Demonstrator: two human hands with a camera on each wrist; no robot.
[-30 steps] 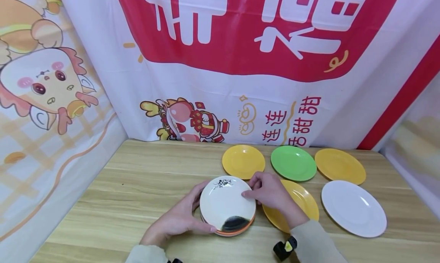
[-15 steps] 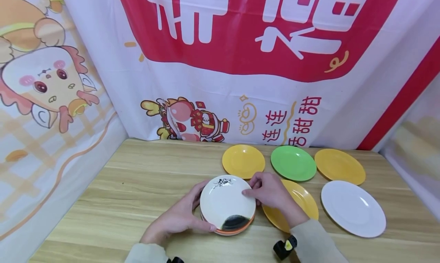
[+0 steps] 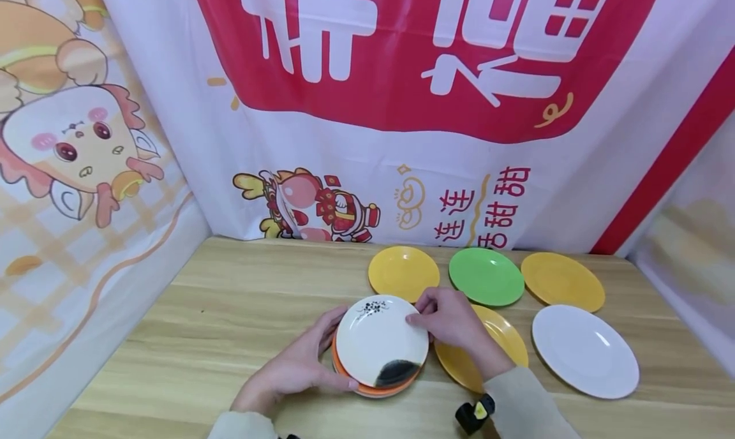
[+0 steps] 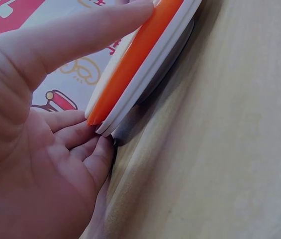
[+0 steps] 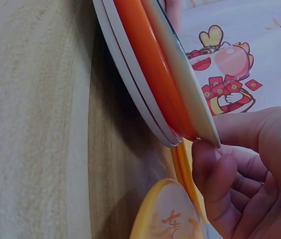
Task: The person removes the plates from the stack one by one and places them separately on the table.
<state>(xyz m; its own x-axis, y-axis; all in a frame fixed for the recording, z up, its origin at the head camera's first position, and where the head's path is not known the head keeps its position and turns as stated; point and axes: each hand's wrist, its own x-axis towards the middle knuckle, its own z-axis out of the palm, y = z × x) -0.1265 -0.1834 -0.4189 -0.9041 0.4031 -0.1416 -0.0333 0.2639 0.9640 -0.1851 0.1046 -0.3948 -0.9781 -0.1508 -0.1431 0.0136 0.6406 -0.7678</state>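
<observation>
In the head view a stack of plates stands between my hands. On top is a cream plate [image 3: 381, 343] with black floral sprigs and a dark brushed patch at its near edge. Beneath it an orange plate [image 4: 130, 64] shows its rim, and white plates [image 5: 135, 84] lie lowest. My left hand [image 3: 298, 365] holds the stack from the left, thumb at the orange rim and fingers along the far side. With thumb and fingers, my right hand [image 3: 453, 321] pinches the cream plate's right edge. That plate sits shifted to the right over the orange one.
A yellow plate [image 3: 505, 343] lies partly under my right forearm. Behind are another yellow plate [image 3: 404, 273], a green plate [image 3: 486, 276] and a third yellow plate [image 3: 563, 281]. A white oval plate [image 3: 586, 353] lies at right. A printed cloth [image 3: 344, 133] hangs behind the wooden table [image 3: 247, 286].
The cream plate has slid slightly right on the stack, held by the right hand, so more orange rim shows at left. The left hand stays around the stack.
</observation>
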